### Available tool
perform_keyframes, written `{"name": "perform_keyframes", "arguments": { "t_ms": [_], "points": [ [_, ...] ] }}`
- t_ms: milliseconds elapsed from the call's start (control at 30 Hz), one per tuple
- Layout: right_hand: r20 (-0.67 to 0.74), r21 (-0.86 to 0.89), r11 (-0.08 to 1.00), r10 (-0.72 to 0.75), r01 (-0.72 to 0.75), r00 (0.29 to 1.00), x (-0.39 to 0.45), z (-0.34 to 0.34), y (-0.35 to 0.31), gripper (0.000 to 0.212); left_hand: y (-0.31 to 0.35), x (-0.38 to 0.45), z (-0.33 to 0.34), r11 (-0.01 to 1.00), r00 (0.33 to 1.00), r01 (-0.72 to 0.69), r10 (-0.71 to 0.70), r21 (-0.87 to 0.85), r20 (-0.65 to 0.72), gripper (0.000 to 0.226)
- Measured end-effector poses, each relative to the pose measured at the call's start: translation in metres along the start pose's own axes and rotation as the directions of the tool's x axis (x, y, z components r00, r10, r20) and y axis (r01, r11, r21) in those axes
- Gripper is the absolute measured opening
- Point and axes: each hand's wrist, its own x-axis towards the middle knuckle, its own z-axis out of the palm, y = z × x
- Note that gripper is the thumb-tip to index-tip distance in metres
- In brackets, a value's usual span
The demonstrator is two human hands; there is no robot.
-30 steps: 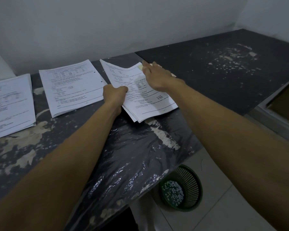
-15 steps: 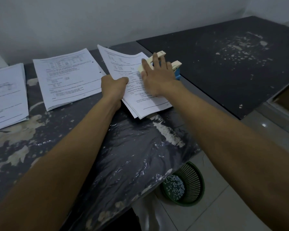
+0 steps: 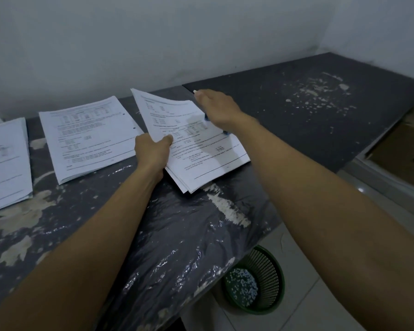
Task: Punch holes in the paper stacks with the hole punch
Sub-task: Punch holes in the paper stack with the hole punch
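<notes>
the left hand (image 3: 153,151) grips the near left edge of a paper stack (image 3: 196,149), thumb on the top sheet and fingers curled under, so that the stack's left side tilts up off the table (image 3: 153,235). the right hand (image 3: 219,108) lies palm down over the hole punch (image 3: 207,118) at the stack's right edge; only a pale tip beyond the fingertips and small blue bits under the palm show, and whether the fingers curl round it or just press flat cannot be told. the right edge of the stack runs in under that hand. two more paper stacks lie flat to the left: a middle stack (image 3: 86,137) just beside the left hand, with two small dark holes along its right edge, and a far left stack (image 3: 5,163) cut off by the frame. the table is covered in dark, worn plastic sheeting with pale patches. a second dark surface (image 3: 320,111) on the right carries scattered white flecks. on the tiled floor (image 3: 320,306) beside the table stands a green basket (image 3: 270,283) holding small white paper dots
</notes>
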Motion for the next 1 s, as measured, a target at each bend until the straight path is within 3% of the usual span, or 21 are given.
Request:
{"name": "perform_keyframes", "arguments": {
  "t_ms": [200,267,433,600,733,867,1000],
  "points": [
    [-0.019,0.072,0.996,0.055,-0.054,0.998,0.000,0.000,-0.009,0.022,0.009,-0.007,-0.005,0.999,1.000,0.005,-0.005,0.032,-0.013,0.027],
    [-0.004,0.022,0.997,0.076,-0.076,0.997,0.001,-0.001,-0.015,0.016,0.017,-0.009,-0.010,0.997,0.999,-0.032,0.033,0.064,-0.012,0.027],
    [-0.097,-0.134,0.984,0.106,-0.119,0.990,0.002,-0.003,-0.030,0.030,0.034,-0.019,-0.035,0.991,0.997,-0.080,0.082,0.106,-0.015,0.024],
    [-0.322,-0.068,0.993,-0.111,0.094,0.940,-0.028,0.009,-0.050,0.034,0.048,-0.041,-0.075,0.989,0.992,-0.110,0.115,0.101,-0.043,0.029],
    [-0.366,0.019,0.970,-0.217,0.241,0.905,-0.060,0.033,-0.067,0.029,0.063,-0.067,-0.111,0.991,0.990,-0.115,0.120,0.063,-0.075,0.031],
    [-0.164,0.251,0.968,0.045,-0.002,0.985,-0.084,0.065,-0.074,0.021,0.070,-0.098,-0.152,0.997,0.994,-0.080,0.081,0.017,-0.073,0.030],
    [0.088,0.528,0.832,0.145,-0.170,0.985,-0.111,0.090,-0.082,0.015,0.072,-0.129,-0.195,0.999,0.994,-0.032,0.034,0.017,-0.102,0.024]
  ]
}}
